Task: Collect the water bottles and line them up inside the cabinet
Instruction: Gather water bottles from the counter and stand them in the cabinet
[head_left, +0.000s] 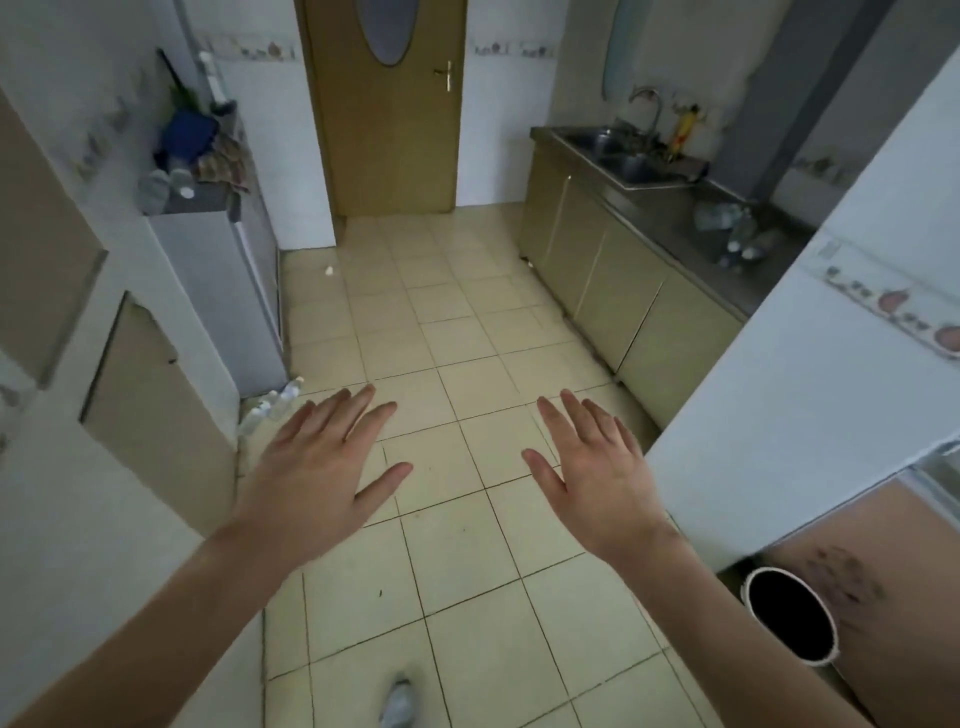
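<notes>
My left hand (322, 462) and my right hand (592, 462) are stretched out flat over the tiled floor, fingers apart, holding nothing. Clear water bottles (267, 408) lie on the floor at the left, beside the base of a grey unit. More bottles (740, 234) lie on the dark counter at the right. Two bottles (166, 187) sit on top of the grey unit at the left. One bottle (397, 699) lies on the floor at the bottom edge. Beige cabinet doors (597, 260) run under the counter, all closed.
A wooden door (387, 130) stands closed at the far end. A steel sink (618, 153) with a tap is set into the counter. A dark round bin (792, 616) stands low on the right beside a white wall. Beige panels (150, 410) line the left wall.
</notes>
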